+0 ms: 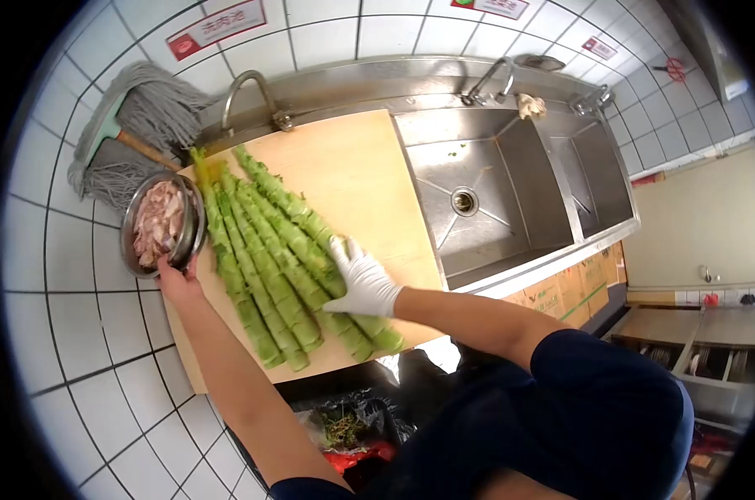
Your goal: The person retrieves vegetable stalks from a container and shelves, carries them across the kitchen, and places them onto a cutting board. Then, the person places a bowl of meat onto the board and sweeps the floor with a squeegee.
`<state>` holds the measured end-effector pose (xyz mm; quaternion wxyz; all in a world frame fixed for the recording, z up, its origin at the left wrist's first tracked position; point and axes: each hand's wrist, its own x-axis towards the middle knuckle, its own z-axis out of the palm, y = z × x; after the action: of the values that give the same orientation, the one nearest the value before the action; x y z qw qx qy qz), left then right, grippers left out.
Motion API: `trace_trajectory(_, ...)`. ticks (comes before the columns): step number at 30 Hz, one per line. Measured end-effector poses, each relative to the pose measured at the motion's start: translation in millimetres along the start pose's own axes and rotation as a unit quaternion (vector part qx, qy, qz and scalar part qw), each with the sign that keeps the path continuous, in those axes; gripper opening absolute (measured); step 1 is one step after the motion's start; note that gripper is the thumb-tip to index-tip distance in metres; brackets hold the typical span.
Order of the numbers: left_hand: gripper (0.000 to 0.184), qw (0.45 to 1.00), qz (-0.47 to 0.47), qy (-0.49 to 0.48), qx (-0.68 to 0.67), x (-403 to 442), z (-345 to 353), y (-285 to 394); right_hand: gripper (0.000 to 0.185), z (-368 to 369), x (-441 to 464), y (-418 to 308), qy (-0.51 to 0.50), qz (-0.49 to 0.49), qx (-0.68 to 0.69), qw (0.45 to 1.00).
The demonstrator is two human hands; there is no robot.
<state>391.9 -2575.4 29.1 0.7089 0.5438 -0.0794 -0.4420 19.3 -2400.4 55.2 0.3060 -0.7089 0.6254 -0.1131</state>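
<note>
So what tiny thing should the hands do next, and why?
I'd have the left hand nudge the metal bowl of meat a little further onto the board. The bowl seems to poke past the board's left edge, and only that hand touches it. The gloved right hand is over on the green stalks.

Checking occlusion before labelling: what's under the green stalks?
The light-coloured board is visible around the green stalks. Whatever lies directly beneath them is covered; can't tell. The gloved right hand also hides part of the stalks themselves.
</note>
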Motion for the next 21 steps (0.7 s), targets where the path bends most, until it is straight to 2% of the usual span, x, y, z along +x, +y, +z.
trace_trajectory(3,0.064,0.998,0.001,-0.059,0.021,12,8,-3,0.124,15,-16,-30,0.005,0.04,0.042,0.998)
trace_trajectory(5,0.071,0.996,-0.001,-0.078,0.039,-3,17,7,0.118,37,-20,-42,0.045,0.037,0.085,0.995)
trace_trajectory(6,0.082,0.994,-0.007,0.015,0.109,-62,47,21,0.116,47,-20,-46,0.054,0.033,0.093,0.994)
trace_trajectory(7,0.083,0.985,0.023,-0.016,0.172,-75,44,16,0.114,52,-19,-47,0.063,0.025,0.104,0.992)
trace_trajectory(9,0.085,0.948,0.088,-0.071,0.299,-97,13,10,0.111,54,-19,-45,0.052,0.01,0.123,0.991)
trace_trajectory(10,0.083,0.887,0.179,-0.079,0.417,-115,-8,6,0.11,53,-20,-46,0.044,-0.002,0.135,0.99)
trace_trajectory(11,0.081,0.804,0.265,-0.08,0.526,-139,-30,3,0.109,43,-18,-42,-0.004,-0.014,0.141,0.99)
trace_trajectory(13,0.076,0.802,0.318,-0.057,0.503,-228,-54,3,0.106,10,-13,-21,-0.106,-0.061,0.146,0.982)
trace_trajectory(15,0.073,0.77,0.332,-0.009,0.546,-307,-101,2,0.1,12,-24,18,-0.005,-0.138,0.088,0.987)
trace_trajectory(17,0.073,0.778,0.28,0.081,0.557,-375,-178,-21,0.094,-22,-46,60,0.041,-0.195,0.074,0.977)
trace_trajectory(21,0.074,0.726,0.089,0.195,0.653,-552,-308,-97,0.088,-93,-92,140,-0.002,-0.19,0.063,0.98)
